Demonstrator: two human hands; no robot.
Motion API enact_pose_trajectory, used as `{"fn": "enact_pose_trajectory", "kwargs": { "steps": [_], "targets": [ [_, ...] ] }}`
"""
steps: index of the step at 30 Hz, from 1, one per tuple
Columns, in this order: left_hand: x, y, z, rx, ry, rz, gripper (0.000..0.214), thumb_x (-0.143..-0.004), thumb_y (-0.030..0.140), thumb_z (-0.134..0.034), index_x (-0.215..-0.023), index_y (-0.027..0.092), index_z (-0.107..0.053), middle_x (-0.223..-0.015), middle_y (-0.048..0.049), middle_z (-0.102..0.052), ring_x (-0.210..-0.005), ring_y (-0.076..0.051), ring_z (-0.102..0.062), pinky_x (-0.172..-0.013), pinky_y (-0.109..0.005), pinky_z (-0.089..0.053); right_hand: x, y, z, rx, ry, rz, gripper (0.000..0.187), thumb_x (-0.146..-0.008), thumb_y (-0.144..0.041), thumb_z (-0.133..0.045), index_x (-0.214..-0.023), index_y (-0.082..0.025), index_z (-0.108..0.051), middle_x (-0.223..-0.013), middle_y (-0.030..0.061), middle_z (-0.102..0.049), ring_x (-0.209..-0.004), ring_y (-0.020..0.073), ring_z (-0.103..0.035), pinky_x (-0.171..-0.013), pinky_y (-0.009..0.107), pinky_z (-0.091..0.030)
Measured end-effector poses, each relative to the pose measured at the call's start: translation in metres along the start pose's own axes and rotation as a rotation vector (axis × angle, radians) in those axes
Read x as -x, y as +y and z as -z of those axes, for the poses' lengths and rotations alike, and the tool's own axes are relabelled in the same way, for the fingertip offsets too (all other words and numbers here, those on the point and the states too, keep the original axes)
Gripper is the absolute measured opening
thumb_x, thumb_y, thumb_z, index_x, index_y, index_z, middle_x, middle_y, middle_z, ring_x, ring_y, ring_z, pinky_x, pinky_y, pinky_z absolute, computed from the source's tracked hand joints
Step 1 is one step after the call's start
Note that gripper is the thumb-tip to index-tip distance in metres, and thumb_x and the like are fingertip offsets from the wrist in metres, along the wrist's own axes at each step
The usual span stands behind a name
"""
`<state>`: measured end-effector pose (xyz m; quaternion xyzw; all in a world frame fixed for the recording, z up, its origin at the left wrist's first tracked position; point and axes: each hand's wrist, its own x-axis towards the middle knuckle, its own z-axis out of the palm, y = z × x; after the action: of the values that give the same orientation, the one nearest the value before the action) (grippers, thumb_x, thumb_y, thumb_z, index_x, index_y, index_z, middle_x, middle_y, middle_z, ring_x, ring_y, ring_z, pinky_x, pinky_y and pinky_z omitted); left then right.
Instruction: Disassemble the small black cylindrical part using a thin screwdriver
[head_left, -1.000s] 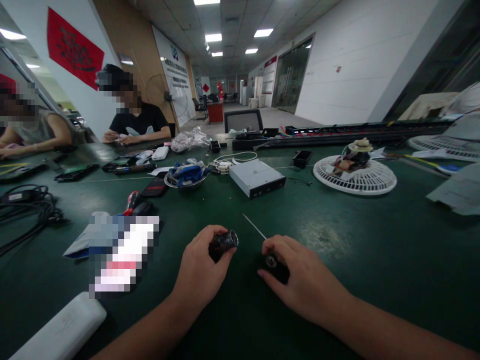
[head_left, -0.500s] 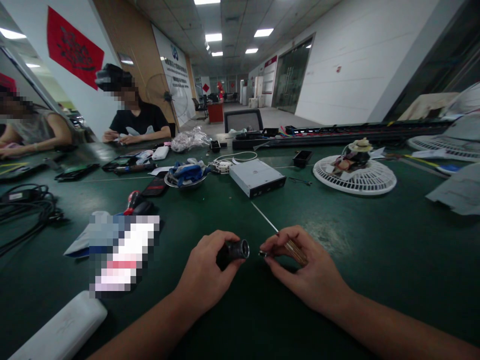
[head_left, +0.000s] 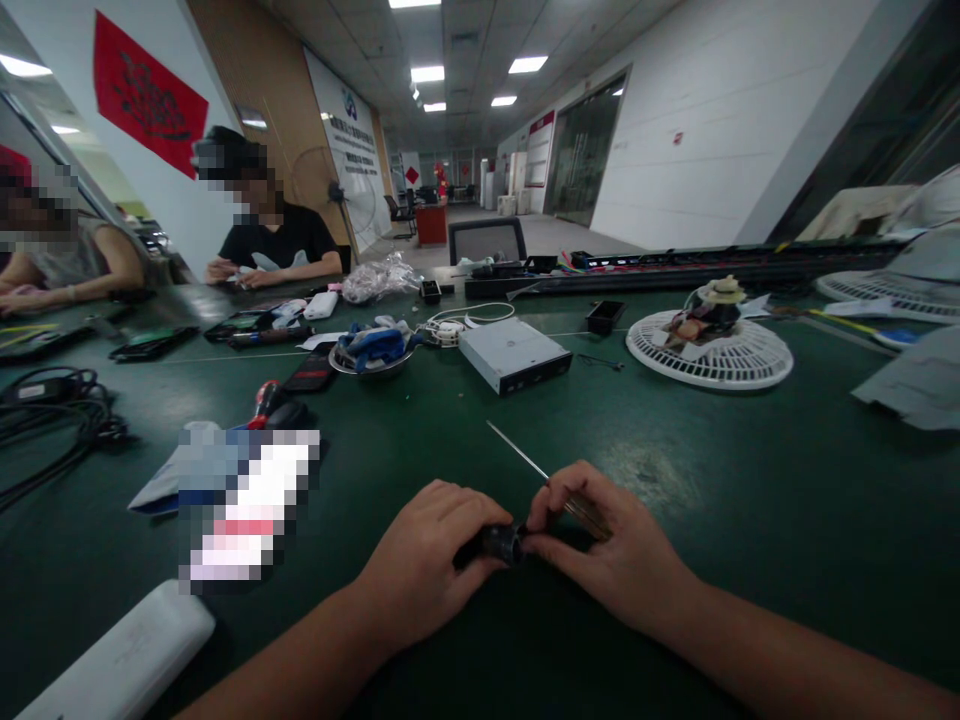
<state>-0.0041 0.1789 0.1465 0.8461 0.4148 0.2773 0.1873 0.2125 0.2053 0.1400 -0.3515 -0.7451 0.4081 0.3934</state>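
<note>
Gleaming faintly, dark round-rimmed cylinder

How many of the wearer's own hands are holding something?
2: the left hand, at lower centre, grips a dark tube; the right hand, just to its right, holds a screwdriver-like tool. Both hands show plainly.

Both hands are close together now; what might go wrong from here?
The right hand holds the screwdriver while pinching beside the black tube's open end, so its grip might slip. The bare shaft juts out beyond the hands and could poke something. The left hand hides much of the tube, perhaps masking misalignment.
</note>
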Motion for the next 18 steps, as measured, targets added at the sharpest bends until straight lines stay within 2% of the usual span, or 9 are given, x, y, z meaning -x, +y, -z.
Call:
{"fn": "enact_pose_trajectory", "kwargs": {
  "steps": [8,18],
  "targets": [
    [0.0001,0.0008,0.0003,0.001,0.015,-0.019,0.022,-0.084,0.025,-0.067,-0.105,0.022,-0.061,-0.099,-0.0020,-0.070,-0.092,-0.018,-0.062,-0.084,-0.035,-0.046,-0.0010,-0.0019,-0.0001,0.016,0.033,0.021,0.020,-0.078,-0.019,-0.067,-0.086,-0.023,-0.048,-0.081,0.0016,-0.067,-0.074,0.0164,-0.067,-0.068,0.030,-0.056],
    [-0.0011,0.0025,0.0015,0.018,0.001,-0.035,0.023,-0.084,0.025,-0.068,-0.105,0.022,-0.061,-0.099,-0.0022,-0.070,-0.090,-0.018,-0.063,-0.082,-0.034,-0.045,0.0014,-0.0038,0.0016,-0.057,-0.149,0.028,0.026,-0.081,-0.013,-0.062,-0.098,-0.022,-0.045,-0.097,0.0054,-0.065,-0.082,0.0163,-0.065,-0.072,0.031,-0.056]
  ]
}}
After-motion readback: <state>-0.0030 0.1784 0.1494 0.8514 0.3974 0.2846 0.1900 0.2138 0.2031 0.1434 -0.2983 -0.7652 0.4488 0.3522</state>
